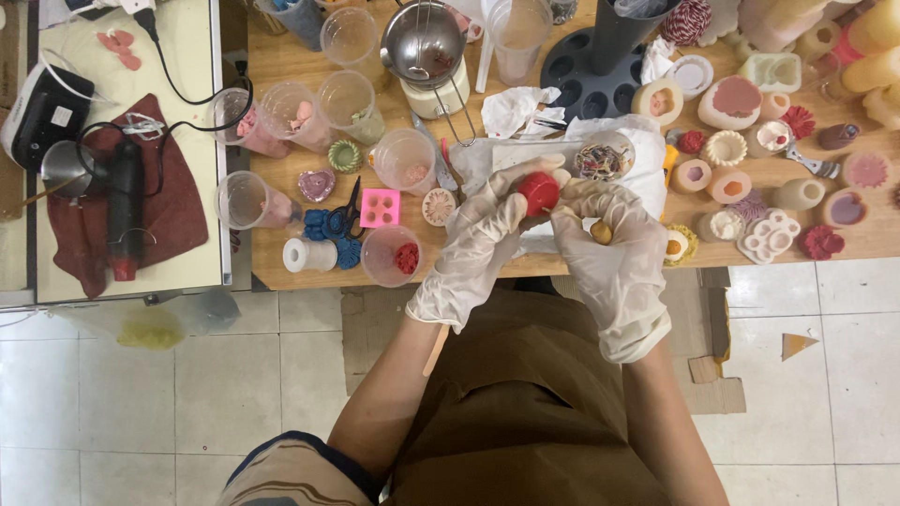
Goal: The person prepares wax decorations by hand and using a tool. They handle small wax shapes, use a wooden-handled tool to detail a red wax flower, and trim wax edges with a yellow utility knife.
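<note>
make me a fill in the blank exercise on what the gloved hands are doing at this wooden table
1. The left hand grips a small round ____ wax piece.
2. Both hands wear thin white ____.
3. The right hand pinches a small ____ lump.
4. Left of the hands, a clear plastic cup holding a red piece stands just below a square ____ silicone mould.

Missing words: red; gloves; yellow; pink

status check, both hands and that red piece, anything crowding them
Left hand gloved, gripping red round piece. Right hand gloved, holding small yellow lump. Plastic cups and moulds crowd table.
</note>
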